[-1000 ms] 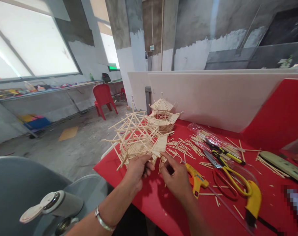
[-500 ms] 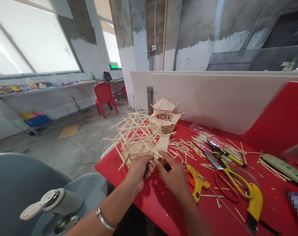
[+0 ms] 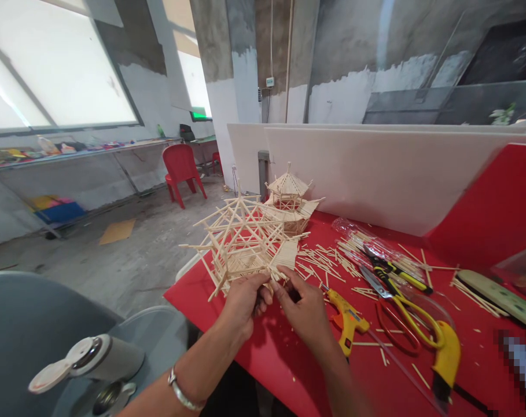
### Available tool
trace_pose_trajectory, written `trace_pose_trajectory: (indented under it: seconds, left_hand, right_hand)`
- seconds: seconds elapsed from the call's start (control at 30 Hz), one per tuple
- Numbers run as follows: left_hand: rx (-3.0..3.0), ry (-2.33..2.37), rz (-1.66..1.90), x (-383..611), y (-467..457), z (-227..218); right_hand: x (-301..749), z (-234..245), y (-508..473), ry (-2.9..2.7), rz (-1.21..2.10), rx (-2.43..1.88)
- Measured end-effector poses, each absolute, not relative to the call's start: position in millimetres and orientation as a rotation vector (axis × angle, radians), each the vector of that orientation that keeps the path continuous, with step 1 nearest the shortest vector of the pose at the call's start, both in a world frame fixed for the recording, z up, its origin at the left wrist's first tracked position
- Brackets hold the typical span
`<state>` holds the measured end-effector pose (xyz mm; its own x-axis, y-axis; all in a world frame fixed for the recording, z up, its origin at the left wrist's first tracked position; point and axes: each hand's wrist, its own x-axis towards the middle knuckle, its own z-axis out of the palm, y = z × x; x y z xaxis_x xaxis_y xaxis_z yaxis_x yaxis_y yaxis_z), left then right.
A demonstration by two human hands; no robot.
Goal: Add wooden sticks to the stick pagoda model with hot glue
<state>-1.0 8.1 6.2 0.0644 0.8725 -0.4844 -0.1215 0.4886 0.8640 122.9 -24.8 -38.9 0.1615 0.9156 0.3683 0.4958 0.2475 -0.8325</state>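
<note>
A pavilion model made of thin wooden sticks stands at the table's left corner, its upper frame bare and open. At its near edge my left hand is closed, thumb and forefinger pinched together and the other fingers curled under. My right hand meets it there, its thumb and fingertips closed on a short wooden stick, mostly hidden by the fingers. Just beyond the fingertips is a roof panel of sticks laid side by side. A second pavilion model, with filled-in roofs, stands behind.
A yellow glue gun lies right of my hand on the red table. Farther right are loose sticks, yellow-handled scissors, pliers and a yellow-handled cutter. White boards stand behind. A white bottle is at lower left.
The view has shifted slightly. Both hands stay pinched at the same spot on the model's near edge, with hardly any visible movement.
</note>
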Motion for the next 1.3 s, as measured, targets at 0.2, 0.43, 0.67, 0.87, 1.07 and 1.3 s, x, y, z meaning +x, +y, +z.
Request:
trace_pose_trajectory:
  seconds: [0.2,0.43,0.67,0.87,1.07,1.3]
  left_hand:
    - [0.756,1.271,0.877,-1.3,7.9,5.8]
    - [0.769,1.258,0.877,-1.5,7.3,5.0]
    - [0.786,1.233,0.894,-1.7,7.7,4.5]
    - [0.784,1.259,0.878,-2.4,6.4,6.5]
    - [0.776,1.265,0.882,-1.8,6.3,7.8]
    - [0.788,1.246,0.884,-2.4,7.7,4.5]
  right_hand:
    - [123.1,-38.1,-24.6,-1.495,0.504,-1.391]
    - [123.2,-35.6,-26.0,-1.502,0.497,-1.383]
    - [123.4,-35.2,-26.5,-1.498,0.502,-1.387]
    - [122.7,-33.7,-26.9,-1.509,0.503,-1.403]
    - [124.5,-34.8,-27.0,-1.528,0.472,-1.362]
    - [123.6,-34.4,-26.8,-1.525,0.46,-1.39]
